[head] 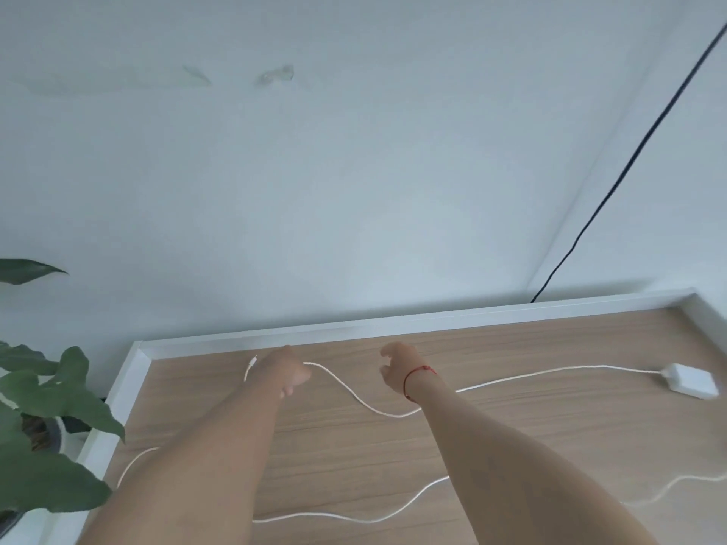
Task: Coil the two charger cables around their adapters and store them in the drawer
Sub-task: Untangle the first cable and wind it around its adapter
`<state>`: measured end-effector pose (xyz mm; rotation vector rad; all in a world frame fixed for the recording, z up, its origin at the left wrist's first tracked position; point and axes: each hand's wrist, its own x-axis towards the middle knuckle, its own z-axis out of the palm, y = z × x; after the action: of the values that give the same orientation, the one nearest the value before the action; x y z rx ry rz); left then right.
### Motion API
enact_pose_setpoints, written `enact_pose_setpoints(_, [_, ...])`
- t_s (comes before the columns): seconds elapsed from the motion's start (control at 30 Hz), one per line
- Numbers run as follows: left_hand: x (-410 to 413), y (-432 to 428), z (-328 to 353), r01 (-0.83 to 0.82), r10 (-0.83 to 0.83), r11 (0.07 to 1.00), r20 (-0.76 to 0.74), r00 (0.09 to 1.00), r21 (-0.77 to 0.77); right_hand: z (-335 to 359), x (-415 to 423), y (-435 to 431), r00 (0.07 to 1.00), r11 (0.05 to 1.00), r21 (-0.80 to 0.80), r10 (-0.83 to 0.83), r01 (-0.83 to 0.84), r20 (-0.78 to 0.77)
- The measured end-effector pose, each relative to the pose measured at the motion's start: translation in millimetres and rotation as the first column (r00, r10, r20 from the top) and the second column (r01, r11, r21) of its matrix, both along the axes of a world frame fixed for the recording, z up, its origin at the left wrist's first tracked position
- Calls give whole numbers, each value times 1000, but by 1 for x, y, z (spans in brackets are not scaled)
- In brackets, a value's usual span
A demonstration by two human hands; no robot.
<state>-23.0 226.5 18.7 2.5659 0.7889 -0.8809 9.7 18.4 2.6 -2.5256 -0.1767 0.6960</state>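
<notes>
Well apart from the adapter [692, 381], our left hand [289, 373] is gripping the cable [354, 395]; our right hand [397, 367] is hovering, fingers loosely apart.

The one camera rides on the person's head, close above the near edge of the wooden table [511, 446], facing forward and down across it to the white wall [354, 171] behind the table, the left hand [289, 371] and right hand [397, 365] stretched out ahead.

Adapter [692, 381] on the desk [511, 446], far right — plant [74, 403] off its left.
</notes>
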Motion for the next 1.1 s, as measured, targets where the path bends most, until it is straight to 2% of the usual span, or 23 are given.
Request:
enact_pose_setpoints(0.1, [9, -14, 13, 24, -25, 1000, 47, 999, 16, 10, 7, -17, 999, 1000, -8, -22, 22, 28])
enact_pose_setpoints(0.2, [18, -30, 32, 117, -132, 985, 119, 984, 125, 19, 10, -29, 997, 998, 7, -61, 61, 42])
enact_pose_setpoints(0.33, [38, -61, 50, 193, -222, 969, 201, 954, 154, 32, 11, -48, 988, 989, 42, -144, 142, 61])
enact_pose_setpoints(0.67, [65, -197, 78, 426, -432, 901, 260, 864, 79, 59, 8, -158, 919, 923, 64, -385, 380, 91])
enact_pose_setpoints(1.1, [63, -424, 76, 580, -550, 814, 301, 779, -14, 72, -10, -375, 845, 851, -12, -520, 525, 125])
